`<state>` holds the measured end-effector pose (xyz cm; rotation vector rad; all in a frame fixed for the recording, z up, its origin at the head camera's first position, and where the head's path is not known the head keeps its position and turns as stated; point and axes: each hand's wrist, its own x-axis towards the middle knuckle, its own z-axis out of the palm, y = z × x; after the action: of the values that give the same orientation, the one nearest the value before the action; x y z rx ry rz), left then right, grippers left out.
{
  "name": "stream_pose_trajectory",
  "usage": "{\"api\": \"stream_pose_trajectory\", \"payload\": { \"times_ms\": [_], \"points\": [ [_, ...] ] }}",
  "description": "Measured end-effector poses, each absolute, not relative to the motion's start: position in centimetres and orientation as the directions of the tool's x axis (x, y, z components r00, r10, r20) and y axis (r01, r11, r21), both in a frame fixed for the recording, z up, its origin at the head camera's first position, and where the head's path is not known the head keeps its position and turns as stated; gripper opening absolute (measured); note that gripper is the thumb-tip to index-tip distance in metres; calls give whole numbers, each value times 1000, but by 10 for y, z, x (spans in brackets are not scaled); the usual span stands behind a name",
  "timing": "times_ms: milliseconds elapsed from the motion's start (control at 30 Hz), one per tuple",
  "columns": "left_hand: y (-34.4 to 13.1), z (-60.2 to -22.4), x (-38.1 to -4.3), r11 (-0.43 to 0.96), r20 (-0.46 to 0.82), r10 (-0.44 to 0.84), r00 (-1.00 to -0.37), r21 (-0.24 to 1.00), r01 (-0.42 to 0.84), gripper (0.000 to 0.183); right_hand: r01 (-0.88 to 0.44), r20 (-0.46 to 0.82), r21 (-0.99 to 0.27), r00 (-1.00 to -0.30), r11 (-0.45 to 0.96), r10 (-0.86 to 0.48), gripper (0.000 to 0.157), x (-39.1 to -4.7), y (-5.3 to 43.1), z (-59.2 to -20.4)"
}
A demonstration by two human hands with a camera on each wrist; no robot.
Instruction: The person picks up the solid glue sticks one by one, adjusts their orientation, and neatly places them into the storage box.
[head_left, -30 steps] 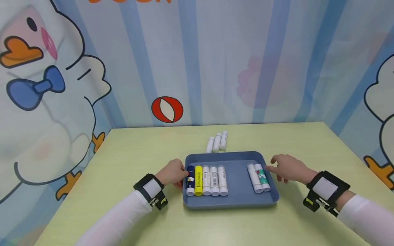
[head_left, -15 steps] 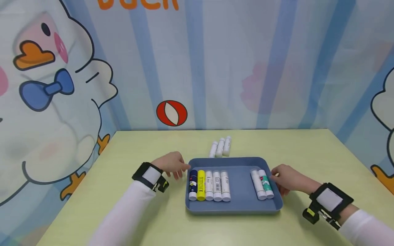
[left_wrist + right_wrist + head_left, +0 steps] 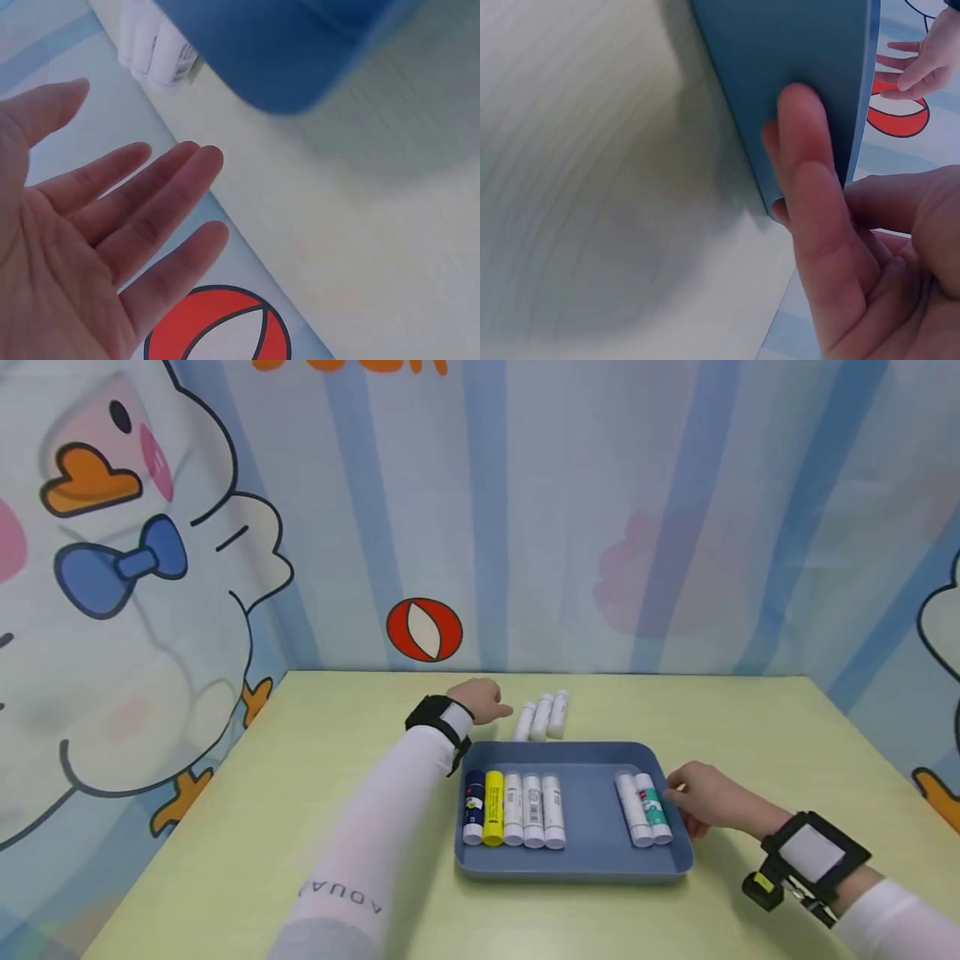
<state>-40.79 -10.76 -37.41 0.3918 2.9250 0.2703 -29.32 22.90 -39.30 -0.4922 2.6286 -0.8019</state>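
A blue-grey tray lies on the table. In its left part several glue sticks stand in a row: a dark blue one, a yellow one and white ones. To the right lie a white glue stick and a green-and-white one. Behind the tray are three white glue sticks. My left hand hovers just left of those three, fingers spread and holding nothing. At the tray's right side, my right hand holds the wall, fingers outside, thumb at the rim.
The pale yellow-green table ends at the back against a striped curtain with duck and ball prints. Each wrist wears a strapped camera, such as the right wrist camera.
My left hand has left the tray's left edge and moved back and to the right, towards the three white glue sticks. My right hand has closed in on the tray's right wall.
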Motion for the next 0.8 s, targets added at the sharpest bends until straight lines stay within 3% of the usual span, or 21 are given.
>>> {"api": "stream_pose_trajectory", "payload": {
  "times_ms": [367, 500, 800],
  "points": [
    [-50, -380, -388, 987, -254, 137, -957, 112, 112, 29, -219, -223, -587, -882, 779, -415, 22, -288, 234, -387],
    [-39, -383, -383, 990, -185, 136, -973, 72, 125, 23, -201, -237, -586, -884, 785, -404, 21, -287, 234, -388],
    [-35, -404, -395, 993, -3, 50, -999, 103, 49, 12, -214, -234, -579, -881, 787, -412, 23, -288, 235, -386]
  ]
}}
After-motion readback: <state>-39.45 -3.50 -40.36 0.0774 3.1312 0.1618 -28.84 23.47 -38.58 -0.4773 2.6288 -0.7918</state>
